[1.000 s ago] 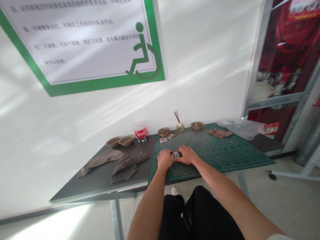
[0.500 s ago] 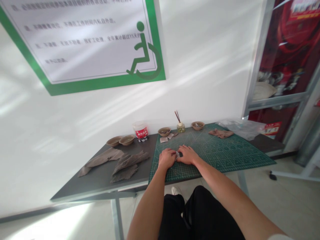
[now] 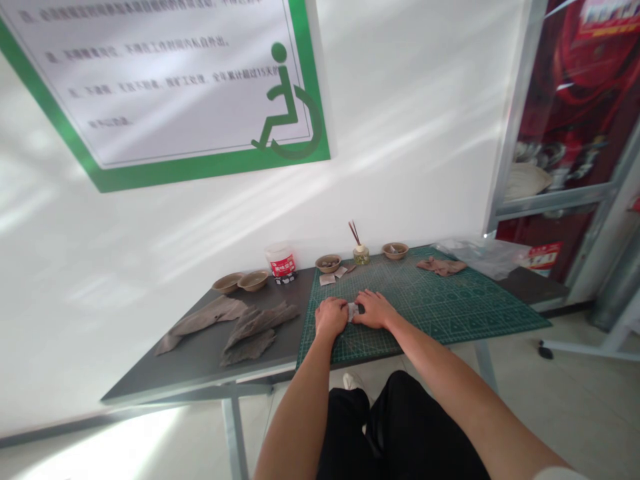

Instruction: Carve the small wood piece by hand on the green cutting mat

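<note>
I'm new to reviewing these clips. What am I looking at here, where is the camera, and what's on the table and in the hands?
There is no machine here: a person works with two bare hands, and the one camera sits on their head, looking forward and down, so you see their own arms and dark trousers.

The left hand and right hand rest together on a green cutting mat, pinching a small pale piece between them; it is too small to tell what it is.

The mat lies on a grey table. Left of it lie grey-brown rough sheets. Along the wall stand shallow brown bowls, a white tub with a red label and a little jar with sticks. On the mat's far right lie brownish scraps, with a clear plastic bag beyond them.
</note>
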A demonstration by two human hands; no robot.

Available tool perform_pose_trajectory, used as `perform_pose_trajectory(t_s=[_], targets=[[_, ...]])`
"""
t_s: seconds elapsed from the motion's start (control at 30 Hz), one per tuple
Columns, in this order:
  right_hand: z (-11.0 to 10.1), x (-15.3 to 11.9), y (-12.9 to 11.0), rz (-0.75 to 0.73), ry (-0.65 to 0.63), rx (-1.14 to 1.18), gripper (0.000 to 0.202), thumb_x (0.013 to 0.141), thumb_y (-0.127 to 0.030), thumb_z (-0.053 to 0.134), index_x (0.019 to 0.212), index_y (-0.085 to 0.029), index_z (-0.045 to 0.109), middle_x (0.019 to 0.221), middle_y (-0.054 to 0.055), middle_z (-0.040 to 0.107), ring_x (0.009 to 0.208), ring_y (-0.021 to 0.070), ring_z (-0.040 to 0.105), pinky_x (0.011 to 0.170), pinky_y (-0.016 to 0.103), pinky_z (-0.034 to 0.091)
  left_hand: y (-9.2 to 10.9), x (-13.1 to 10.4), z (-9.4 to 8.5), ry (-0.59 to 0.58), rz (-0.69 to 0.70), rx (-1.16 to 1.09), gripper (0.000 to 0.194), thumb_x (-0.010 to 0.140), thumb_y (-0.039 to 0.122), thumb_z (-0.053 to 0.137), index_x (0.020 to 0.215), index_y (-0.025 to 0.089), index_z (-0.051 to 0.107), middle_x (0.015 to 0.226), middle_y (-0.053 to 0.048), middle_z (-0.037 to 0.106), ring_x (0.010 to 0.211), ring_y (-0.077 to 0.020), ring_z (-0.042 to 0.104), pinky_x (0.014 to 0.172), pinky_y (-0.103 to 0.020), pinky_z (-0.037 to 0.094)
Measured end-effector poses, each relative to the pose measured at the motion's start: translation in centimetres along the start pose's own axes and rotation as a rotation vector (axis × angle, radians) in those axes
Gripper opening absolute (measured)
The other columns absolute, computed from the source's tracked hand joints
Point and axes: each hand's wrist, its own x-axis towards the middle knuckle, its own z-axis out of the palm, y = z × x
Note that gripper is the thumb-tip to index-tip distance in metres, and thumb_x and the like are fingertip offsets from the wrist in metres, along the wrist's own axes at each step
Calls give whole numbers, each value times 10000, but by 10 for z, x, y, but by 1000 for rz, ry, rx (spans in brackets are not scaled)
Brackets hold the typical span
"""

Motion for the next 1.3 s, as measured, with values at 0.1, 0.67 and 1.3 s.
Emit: perform_pose_trajectory(t_s=[0.1,0.67,1.3], targets=[[-1,0,0,0,5,-2,528,711,-540,577,1138,-232,544,1326,85,458,1302,295,286,1044,488,182,-1,0,-1,-23,32,-2,296,837,402,438,1019,361,667,1169,12,598,1059,-185,508,886,-295,371],[0,1,0,7,-4,-5,537,710,-547,577,1142,-230,545,1320,88,462,1303,296,285,1043,492,184,3,-2,-1,29,-39,35,271,808,365,468,945,292,691,1103,-27,640,1062,-210,514,920,-334,348],[-1,0,0,6,-6,-5,541,720,-533,560,1162,-221,535,1358,88,427,1312,289,271,1055,483,169,7,-3,-5,-56,13,14,254,793,372,506,947,302,697,1180,5,598,1133,-197,460,960,-312,328]])
